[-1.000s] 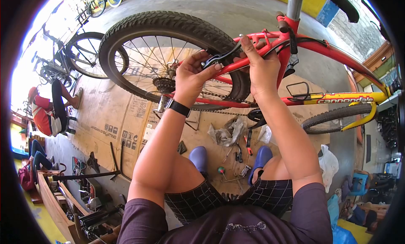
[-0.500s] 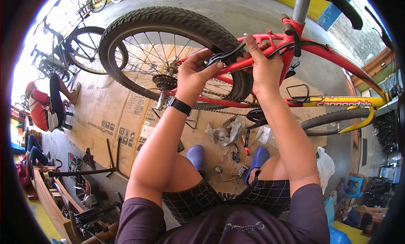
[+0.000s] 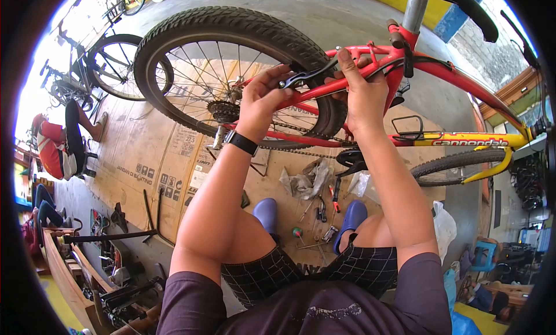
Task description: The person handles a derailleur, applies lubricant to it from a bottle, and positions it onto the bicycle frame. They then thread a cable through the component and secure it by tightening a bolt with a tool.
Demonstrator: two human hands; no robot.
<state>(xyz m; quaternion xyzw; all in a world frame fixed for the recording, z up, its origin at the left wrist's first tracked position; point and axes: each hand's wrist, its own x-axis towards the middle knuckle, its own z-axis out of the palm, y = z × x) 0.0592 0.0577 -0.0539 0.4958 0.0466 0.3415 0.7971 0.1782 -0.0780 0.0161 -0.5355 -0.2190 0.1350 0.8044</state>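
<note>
A red bicycle frame (image 3: 475,90) lies across the upper view, its rear wheel (image 3: 231,16) with a knobby tire at the left. My left hand (image 3: 259,106) is closed round the red tube beside the wheel, thumb and fingers near a dark brake arm (image 3: 296,79). Further right, my right hand (image 3: 365,92) grips the same tube close to the seat tube, thumb raised against a dark cable or lever end. The rear sprockets (image 3: 222,111) show left of my left hand. Fingertips of both hands are partly hidden behind the tube.
Flattened cardboard (image 3: 156,155) covers the floor. Tools, including red-handled pliers (image 3: 336,197), and crumpled plastic (image 3: 307,178) lie between my feet. A person (image 3: 55,141) sits at the left near another bicycle (image 3: 119,68). A wooden rack (image 3: 69,277) stands lower left.
My left hand has shifted slightly left and down along the tube, its thumb lower beside the brake arm. My right hand stays in nearly the same place.
</note>
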